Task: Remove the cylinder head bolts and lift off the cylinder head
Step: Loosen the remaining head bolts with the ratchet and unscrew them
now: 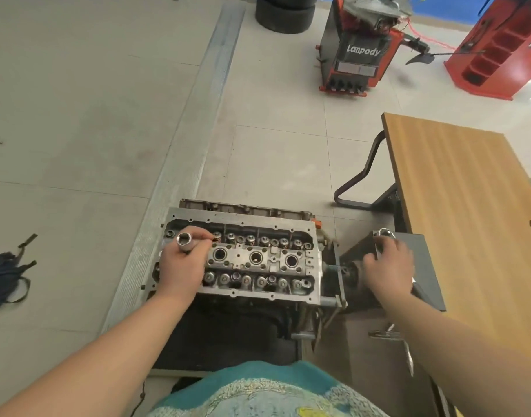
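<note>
I see the cylinder head [243,260] seated on the engine block on its stand on the floor, valve gear exposed; I judge lifting is not yet begun. My left hand [180,266] grasps a deep socket [184,242] over the head's left end. My right hand [389,266] curls around a ratchet handle [383,239] on the dark surface [424,266] beside the head. I cannot tell how many bolts are left.

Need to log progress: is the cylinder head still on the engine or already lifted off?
Still on. The cylinder head sits flat atop the engine; the left hand holds a socket over it.
</note>
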The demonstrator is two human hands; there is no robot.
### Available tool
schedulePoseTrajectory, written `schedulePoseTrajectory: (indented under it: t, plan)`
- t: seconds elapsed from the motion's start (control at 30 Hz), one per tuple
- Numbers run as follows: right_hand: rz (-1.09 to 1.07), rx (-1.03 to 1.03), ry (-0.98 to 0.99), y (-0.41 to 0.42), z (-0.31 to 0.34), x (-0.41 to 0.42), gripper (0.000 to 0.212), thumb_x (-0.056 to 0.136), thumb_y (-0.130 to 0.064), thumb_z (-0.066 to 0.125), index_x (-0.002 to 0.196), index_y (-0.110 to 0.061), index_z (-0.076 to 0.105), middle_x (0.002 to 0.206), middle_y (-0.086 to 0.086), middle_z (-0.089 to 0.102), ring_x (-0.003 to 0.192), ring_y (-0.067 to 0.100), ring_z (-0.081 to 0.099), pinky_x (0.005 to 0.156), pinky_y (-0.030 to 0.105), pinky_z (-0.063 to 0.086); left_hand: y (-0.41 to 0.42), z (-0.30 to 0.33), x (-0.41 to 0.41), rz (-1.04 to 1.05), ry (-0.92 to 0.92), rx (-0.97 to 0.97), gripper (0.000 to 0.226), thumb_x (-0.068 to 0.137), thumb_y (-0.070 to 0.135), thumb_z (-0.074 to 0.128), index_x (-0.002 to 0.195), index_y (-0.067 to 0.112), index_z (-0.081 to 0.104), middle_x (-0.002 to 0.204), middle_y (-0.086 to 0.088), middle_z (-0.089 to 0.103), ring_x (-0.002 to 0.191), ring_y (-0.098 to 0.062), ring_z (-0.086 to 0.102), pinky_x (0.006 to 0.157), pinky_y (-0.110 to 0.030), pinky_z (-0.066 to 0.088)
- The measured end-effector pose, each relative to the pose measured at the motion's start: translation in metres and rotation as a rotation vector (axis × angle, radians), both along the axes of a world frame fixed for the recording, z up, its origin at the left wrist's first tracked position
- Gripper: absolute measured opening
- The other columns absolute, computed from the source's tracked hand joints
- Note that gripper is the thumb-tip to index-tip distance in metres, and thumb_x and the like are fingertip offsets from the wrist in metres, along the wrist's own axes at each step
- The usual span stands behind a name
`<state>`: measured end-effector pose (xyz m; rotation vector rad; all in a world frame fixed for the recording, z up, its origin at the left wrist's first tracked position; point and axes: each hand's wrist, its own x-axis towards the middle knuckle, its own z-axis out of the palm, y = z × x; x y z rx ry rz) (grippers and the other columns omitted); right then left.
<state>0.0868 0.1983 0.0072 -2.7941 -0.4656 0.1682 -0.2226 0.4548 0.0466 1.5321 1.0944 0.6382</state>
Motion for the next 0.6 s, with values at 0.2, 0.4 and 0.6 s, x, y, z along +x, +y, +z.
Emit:
schedulePoseTrajectory:
  t: [0.2, 0.4, 0.6]
  plan:
    - [-0.115, -0.169, 0.188, -0.042, -0.037, 0.050, 0.062, 0.095, -0.026, 0.058, 0.152, -0.020, 0.035, 0.150, 0.015, 0.045, 0.140, 0.039, 0.041, 0.112, 0.055, 0.037, -0.008, -0.008, 0.012, 0.210, 0.029, -0.003, 0.017, 0.079, 0.025, 0.059, 0.085, 0.026, 0.074, 0.061, 0.010, 0.061, 0.069, -0.025, 0.057, 0.069, -0.040, 0.045]
    - [0.035, -0.213, 0.161, -0.054, -0.046, 0.064, 0.049, 0.097, -0.015, 0.058, 0.143, -0.019, 0.041, 0.133, 0.014, 0.055, 0.120, 0.039, 0.051, 0.091, 0.050, 0.049, -0.014, -0.006, 0.023, 0.346, 0.011, -0.036, 0.017, 0.079, 0.016, 0.059, 0.078, 0.024, 0.074, 0.056, 0.004, 0.055, 0.059, -0.020, 0.049, 0.062, -0.037, 0.040]
    - [0.020, -0.150, 0.420, -0.028, -0.026, 0.062, 0.022, 0.092, -0.014, 0.061, 0.110, -0.012, 0.048, 0.090, 0.008, 0.060, 0.080, 0.029, 0.062, 0.062, 0.036, 0.049, -0.017, 0.001, 0.026, 0.373, 0.067, -0.025, 0.017, 0.075, 0.022, 0.058, 0.078, 0.026, 0.074, 0.064, -0.003, 0.057, 0.067, -0.027, 0.051, 0.067, -0.045, 0.045]
